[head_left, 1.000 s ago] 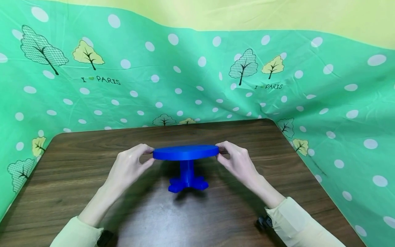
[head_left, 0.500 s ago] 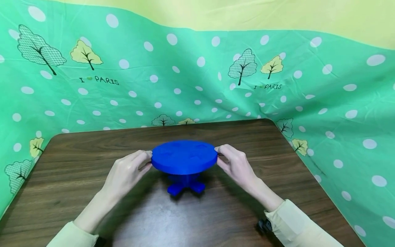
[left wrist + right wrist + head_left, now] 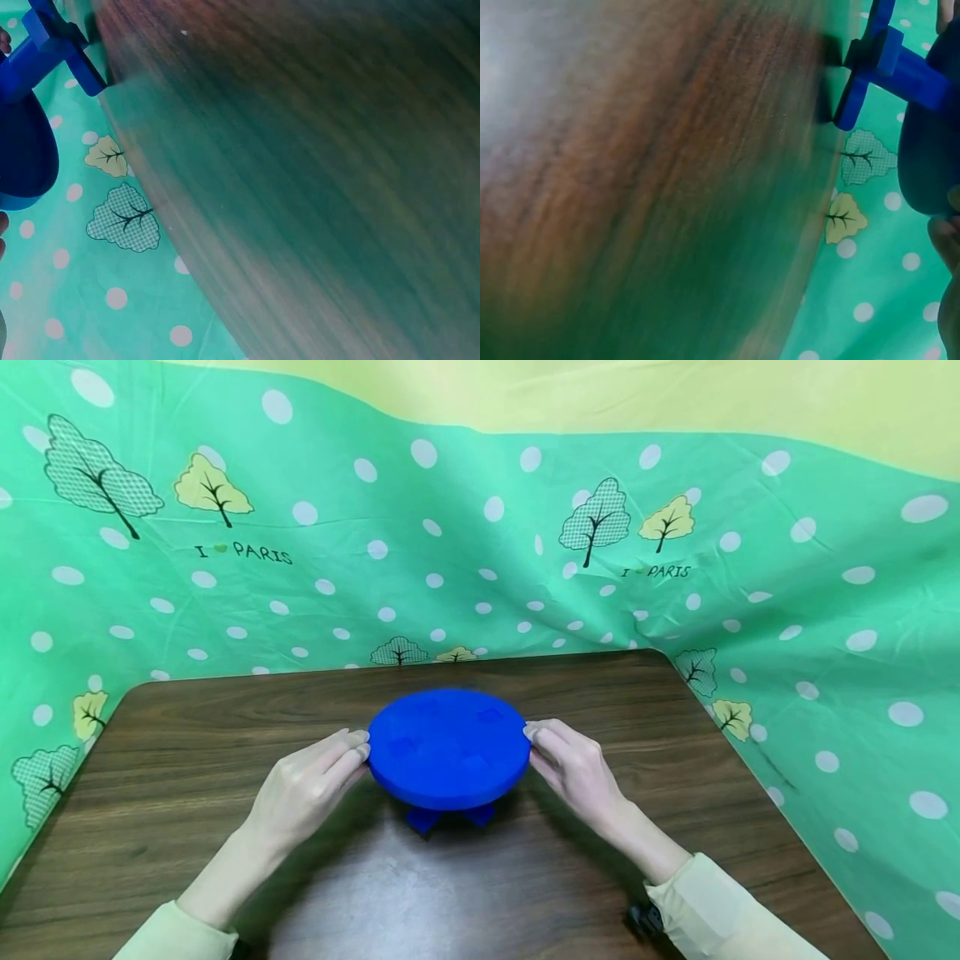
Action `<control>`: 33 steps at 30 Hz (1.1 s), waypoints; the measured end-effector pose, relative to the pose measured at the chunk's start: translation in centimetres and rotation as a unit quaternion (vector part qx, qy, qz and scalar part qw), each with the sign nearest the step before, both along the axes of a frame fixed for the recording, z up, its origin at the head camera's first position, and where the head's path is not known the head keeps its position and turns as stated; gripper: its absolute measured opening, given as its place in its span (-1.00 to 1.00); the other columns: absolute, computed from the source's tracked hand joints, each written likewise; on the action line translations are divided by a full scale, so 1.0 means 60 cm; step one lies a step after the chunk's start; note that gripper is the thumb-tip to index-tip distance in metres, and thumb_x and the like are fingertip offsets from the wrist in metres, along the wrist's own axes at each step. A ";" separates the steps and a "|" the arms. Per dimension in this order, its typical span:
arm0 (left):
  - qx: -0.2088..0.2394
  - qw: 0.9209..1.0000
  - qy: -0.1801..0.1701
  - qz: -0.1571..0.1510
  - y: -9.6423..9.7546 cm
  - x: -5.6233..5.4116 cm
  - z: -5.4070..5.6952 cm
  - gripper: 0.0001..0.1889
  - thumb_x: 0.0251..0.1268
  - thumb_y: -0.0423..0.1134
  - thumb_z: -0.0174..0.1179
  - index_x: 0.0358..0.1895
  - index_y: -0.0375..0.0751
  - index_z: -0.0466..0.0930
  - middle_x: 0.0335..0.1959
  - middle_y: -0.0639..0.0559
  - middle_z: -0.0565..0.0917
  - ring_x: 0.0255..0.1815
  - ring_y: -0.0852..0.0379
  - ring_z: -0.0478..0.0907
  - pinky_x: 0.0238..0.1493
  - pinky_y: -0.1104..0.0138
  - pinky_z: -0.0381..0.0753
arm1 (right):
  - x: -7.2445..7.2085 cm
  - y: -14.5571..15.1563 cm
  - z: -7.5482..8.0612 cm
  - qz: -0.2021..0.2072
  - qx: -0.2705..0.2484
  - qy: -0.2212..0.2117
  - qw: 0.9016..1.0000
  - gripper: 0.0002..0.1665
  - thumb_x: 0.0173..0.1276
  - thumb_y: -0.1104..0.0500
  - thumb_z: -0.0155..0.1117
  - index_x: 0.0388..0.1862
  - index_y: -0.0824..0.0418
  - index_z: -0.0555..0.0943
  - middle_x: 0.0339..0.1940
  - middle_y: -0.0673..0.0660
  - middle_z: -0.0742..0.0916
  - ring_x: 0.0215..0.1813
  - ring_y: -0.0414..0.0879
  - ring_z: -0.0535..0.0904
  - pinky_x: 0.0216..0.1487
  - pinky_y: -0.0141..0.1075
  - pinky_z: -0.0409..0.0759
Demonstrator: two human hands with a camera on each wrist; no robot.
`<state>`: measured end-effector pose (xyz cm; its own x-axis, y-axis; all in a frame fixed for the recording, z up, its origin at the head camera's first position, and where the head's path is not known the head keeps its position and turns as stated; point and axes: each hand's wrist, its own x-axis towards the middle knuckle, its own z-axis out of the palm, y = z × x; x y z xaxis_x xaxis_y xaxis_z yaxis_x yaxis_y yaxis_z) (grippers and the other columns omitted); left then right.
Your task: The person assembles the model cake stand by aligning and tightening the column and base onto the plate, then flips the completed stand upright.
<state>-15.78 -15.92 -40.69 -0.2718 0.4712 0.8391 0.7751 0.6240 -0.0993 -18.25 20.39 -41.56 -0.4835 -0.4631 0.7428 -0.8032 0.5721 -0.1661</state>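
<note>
A blue round pedestal table (image 3: 450, 747), small like a toy, is in the middle of the head view. Its disc top tilts towards me and shows several faint angular marks. Under its near rim peek two blue foot arms (image 3: 423, 819); the top hides the column. My left hand (image 3: 303, 785) pinches the left rim, and my right hand (image 3: 576, 768) pinches the right rim. In both wrist views the column and the crossed foot (image 3: 874, 52) appear close to the brown tabletop. Whether the foot touches it, I cannot tell.
A brown wood-grain table (image 3: 225, 727) lies beneath, its far edge meeting a green dotted cloth (image 3: 465, 552) with printed trees. That cloth also hangs along the left and right sides. A small black object (image 3: 645, 920) sits at my right cuff.
The toy table's top has tipped towards me, from nearly edge-on to showing its broad face, and now covers the column. Both hands keep their grip on the rim and have lowered slightly.
</note>
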 end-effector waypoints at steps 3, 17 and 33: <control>-0.006 1.000 0.017 -0.003 0.000 -0.001 -0.001 -0.67 0.62 -0.17 0.05 -0.25 -0.30 0.73 -0.19 -0.06 0.82 -0.19 0.03 0.81 -0.06 0.11 0.78 | 0.001 0.002 -0.003 0.005 -0.003 0.016 1.000 -0.64 0.66 0.08 0.05 -0.28 0.26 0.63 -0.10 0.13 0.81 -0.02 0.01 0.80 -0.06 -0.19 0.78; -0.023 0.999 0.042 -0.007 -0.003 0.000 -0.004 -0.67 0.63 -0.22 0.05 -0.20 -0.37 0.73 -0.16 -0.16 0.81 -0.14 -0.03 0.79 0.05 0.11 0.76 | 0.007 0.009 -0.007 0.009 0.014 0.025 1.000 -0.68 0.62 0.11 0.10 -0.17 0.30 0.70 -0.09 0.19 0.80 -0.03 0.07 0.80 -0.02 -0.15 0.78; -0.031 0.999 0.028 -0.019 -0.002 0.009 -0.013 -0.67 0.64 -0.22 0.03 -0.16 -0.38 0.71 -0.22 -0.11 0.78 -0.16 0.00 0.76 0.10 0.12 0.74 | 0.008 0.013 -0.015 0.013 0.010 0.041 0.999 -0.66 0.59 0.02 0.17 -0.11 0.27 0.71 -0.09 0.13 0.80 -0.08 -0.03 0.77 0.01 -0.29 0.75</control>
